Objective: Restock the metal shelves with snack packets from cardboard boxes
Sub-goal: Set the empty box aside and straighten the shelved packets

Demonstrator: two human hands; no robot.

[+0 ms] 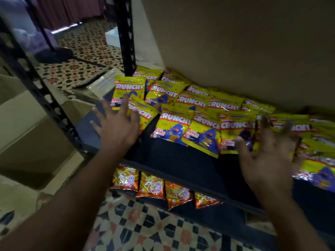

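Several yellow "Crunchy" snack packets (pixel 183 109) lie in overlapping rows on a dark metal shelf (pixel 181 160). My left hand (pixel 117 127) is spread with straight fingers at the left end of the rows, its fingertips at a tilted packet (pixel 143 113). My right hand (pixel 268 158) is blurred, fingers spread and loosely bent, over the packets at the right; it grips nothing that I can make out. Orange snack packets (pixel 152 185) line the front of the shelf below.
A black perforated upright (pixel 125 33) stands behind the left packets, another (pixel 36 78) crosses at the left. Cardboard boxes (pixel 27 124) are stacked at the left on a patterned tile floor (pixel 145 229). A pale board (pixel 235 42) closes off the space above the packets.
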